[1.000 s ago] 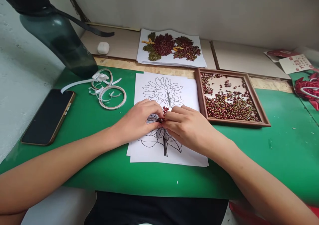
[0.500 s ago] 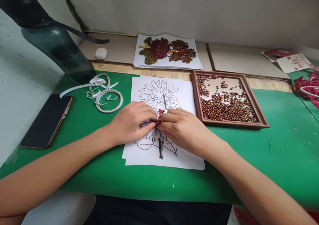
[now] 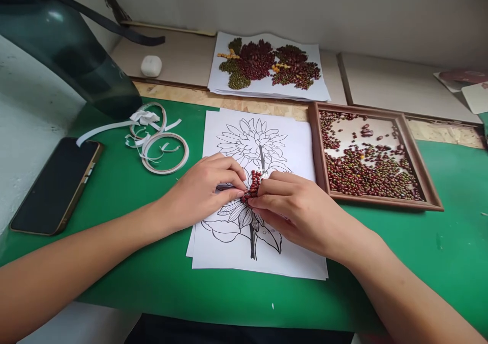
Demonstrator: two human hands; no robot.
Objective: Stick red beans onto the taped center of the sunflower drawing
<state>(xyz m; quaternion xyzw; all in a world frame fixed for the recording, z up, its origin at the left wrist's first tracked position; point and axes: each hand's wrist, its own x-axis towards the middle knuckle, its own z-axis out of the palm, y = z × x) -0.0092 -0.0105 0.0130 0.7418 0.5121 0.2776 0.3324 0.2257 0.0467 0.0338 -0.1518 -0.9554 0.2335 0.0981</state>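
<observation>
A line drawing of flowers on white paper [image 3: 224, 250] lies in front of me, with a small cluster of red beans [image 3: 255, 180] at the middle of the lower flower. My left hand [image 3: 208, 189] rests on the drawing from the left, thumb and forefinger pinched at the edge of the beans; what is between them is too small to make out. From the right, my right hand [image 3: 301, 201] is closed with its fingertips pinching at a red bean in the cluster. The two hands' fingertips nearly meet and partly hide the beans.
A brown wooden frame [image 3: 320, 156] holding loose beans stands right of the paper. Tape rolls [image 3: 165, 153], a phone [image 3: 55, 184] and a dark bottle [image 3: 72, 54] are at left. Behind lie a bean picture [image 3: 259, 62] and a white case [image 3: 151, 66].
The view has shifted and come somewhat closer. Both hands stay at the flower's centre, their fingertips slightly moved, and more of the red bean cluster shows between them.
</observation>
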